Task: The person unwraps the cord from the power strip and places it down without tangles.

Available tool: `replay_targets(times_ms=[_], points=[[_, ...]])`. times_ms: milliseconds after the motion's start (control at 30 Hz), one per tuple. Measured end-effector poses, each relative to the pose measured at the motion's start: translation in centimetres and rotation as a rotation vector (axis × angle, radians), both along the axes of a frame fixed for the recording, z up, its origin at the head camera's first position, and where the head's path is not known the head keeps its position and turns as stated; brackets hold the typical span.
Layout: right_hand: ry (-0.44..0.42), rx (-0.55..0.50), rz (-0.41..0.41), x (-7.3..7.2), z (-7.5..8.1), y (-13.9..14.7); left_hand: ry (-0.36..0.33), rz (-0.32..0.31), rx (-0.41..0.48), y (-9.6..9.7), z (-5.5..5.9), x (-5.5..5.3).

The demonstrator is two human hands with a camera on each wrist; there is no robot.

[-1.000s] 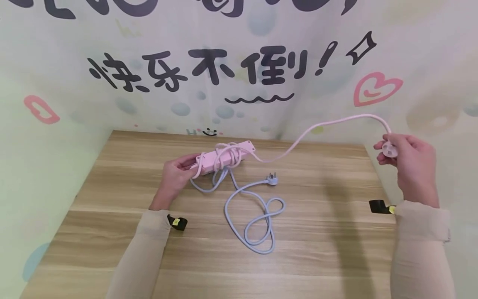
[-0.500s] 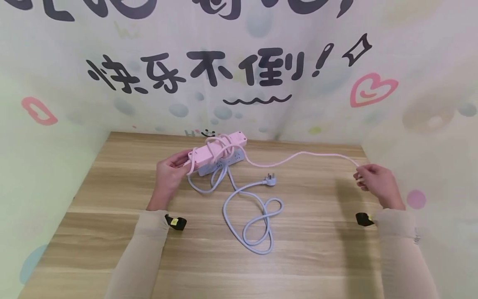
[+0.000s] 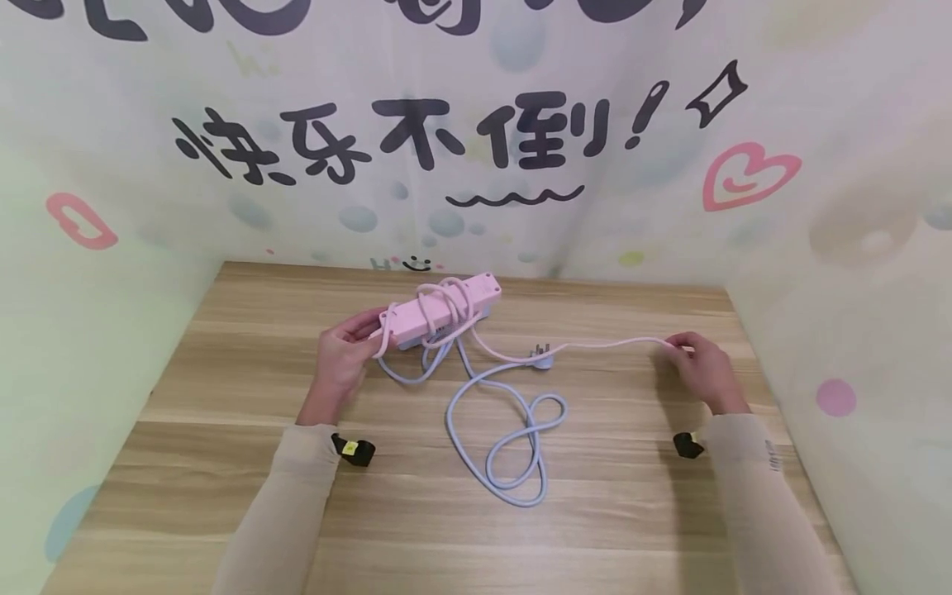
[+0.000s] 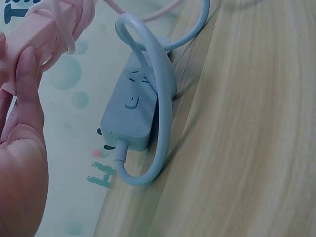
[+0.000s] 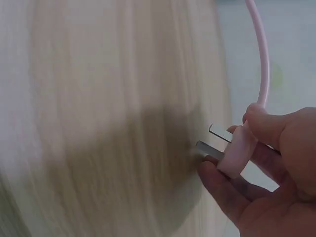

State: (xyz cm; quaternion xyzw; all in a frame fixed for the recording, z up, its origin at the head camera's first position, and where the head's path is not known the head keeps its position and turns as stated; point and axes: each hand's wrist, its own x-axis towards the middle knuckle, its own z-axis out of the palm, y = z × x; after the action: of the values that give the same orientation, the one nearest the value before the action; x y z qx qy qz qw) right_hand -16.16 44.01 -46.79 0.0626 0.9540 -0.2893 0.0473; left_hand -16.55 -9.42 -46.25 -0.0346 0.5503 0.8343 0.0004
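A pink power strip (image 3: 405, 321) with its own pink cord wound round it is held up at its left end by my left hand (image 3: 344, 355). In the left wrist view, fingers and thumb grip that end of the strip. My right hand (image 3: 702, 370), far to the right and low over the table, pinches the pink plug (image 5: 239, 152), whose metal prongs point away from the palm. The pink cord (image 3: 610, 343) runs slack between the two hands. Behind and below the pink strip a blue power strip (image 4: 131, 106) lies on the table, partly hidden in the head view.
The blue cord (image 3: 540, 463) lies in loops on the wooden table (image 3: 610, 512), and its blue plug (image 3: 542, 358) rests prongs up under the pink cord. A printed cloth (image 3: 297, 223) stands behind the table and along both sides.
My right hand has come down and left toward the table with the pink plug, and the pink cord has sunk lower. The left hand and pink strip shifted only slightly.
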Motion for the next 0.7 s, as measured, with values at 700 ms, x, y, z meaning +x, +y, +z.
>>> replay_targets(times_ms=[700], points=[[-0.052,0.050,0.045,-0.6,0.9,-3.0,-0.008,-0.104,0.060,-0.5,0.6,0.5]])
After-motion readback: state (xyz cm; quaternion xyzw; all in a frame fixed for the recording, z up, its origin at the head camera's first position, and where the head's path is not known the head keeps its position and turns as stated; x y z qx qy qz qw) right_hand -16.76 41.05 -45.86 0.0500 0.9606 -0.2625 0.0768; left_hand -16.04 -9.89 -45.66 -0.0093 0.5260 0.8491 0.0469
